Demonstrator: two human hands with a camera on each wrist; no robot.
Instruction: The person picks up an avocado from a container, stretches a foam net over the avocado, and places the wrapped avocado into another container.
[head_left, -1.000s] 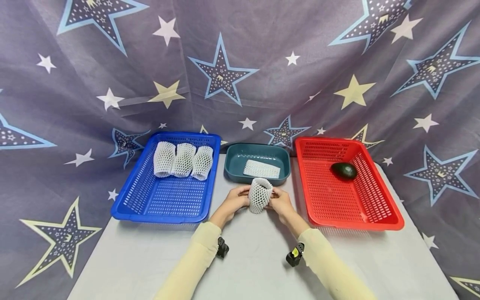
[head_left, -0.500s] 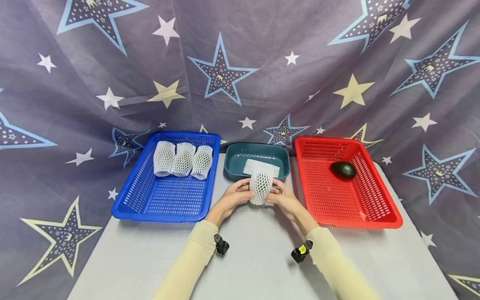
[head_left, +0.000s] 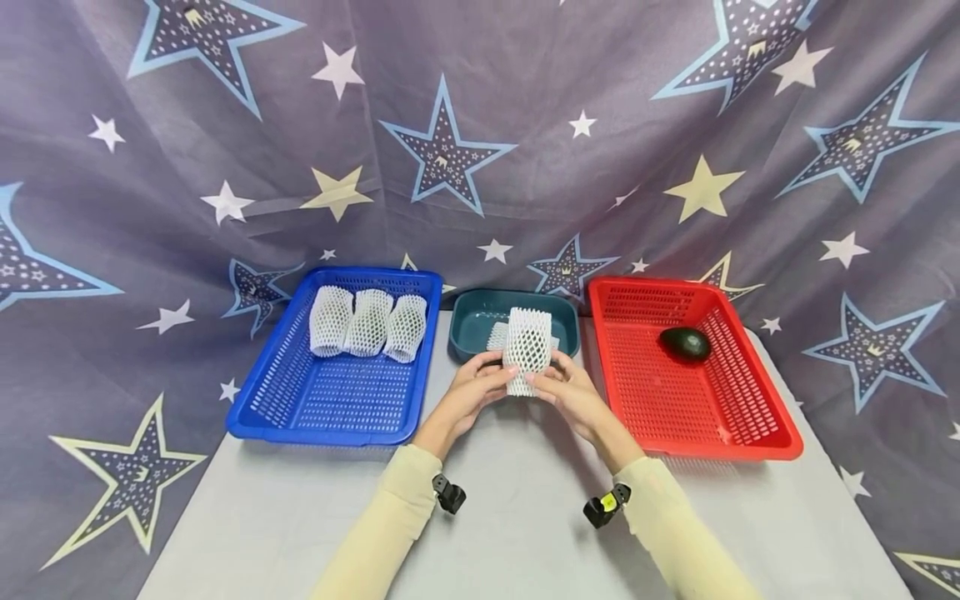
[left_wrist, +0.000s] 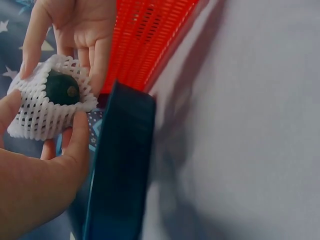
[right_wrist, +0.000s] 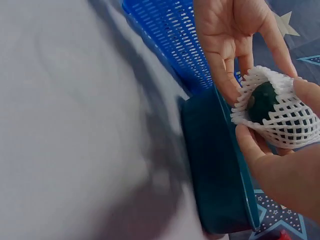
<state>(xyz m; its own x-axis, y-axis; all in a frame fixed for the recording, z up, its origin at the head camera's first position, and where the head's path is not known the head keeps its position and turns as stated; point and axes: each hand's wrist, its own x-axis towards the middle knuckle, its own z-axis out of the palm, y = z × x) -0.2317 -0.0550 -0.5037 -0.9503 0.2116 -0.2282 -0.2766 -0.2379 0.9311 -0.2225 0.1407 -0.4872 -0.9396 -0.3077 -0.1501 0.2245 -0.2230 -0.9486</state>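
Note:
Both hands hold an avocado (left_wrist: 64,90) wrapped in a white foam net sleeve (head_left: 528,354), raised in front of the teal tray. My left hand (head_left: 471,393) grips it from the left and my right hand (head_left: 572,396) from the right, thumbs toward me. In the wrist views the dark green end of the avocado shows through the sleeve's open mouth. Behind it, another flat foam net sleeve (head_left: 497,336) lies in the teal tray (head_left: 465,315), partly hidden.
A blue basket (head_left: 330,435) on the left contains several net-wrapped pieces (head_left: 367,323). In the red basket (head_left: 705,450) on the right lies a bare avocado (head_left: 685,343). A star-patterned curtain (head_left: 480,100) hangs behind the white table (head_left: 517,517).
The wrapped avocado has been tipped upright and raised toward the teal tray. Both hands moved up slightly with it, thumbs now on its near side.

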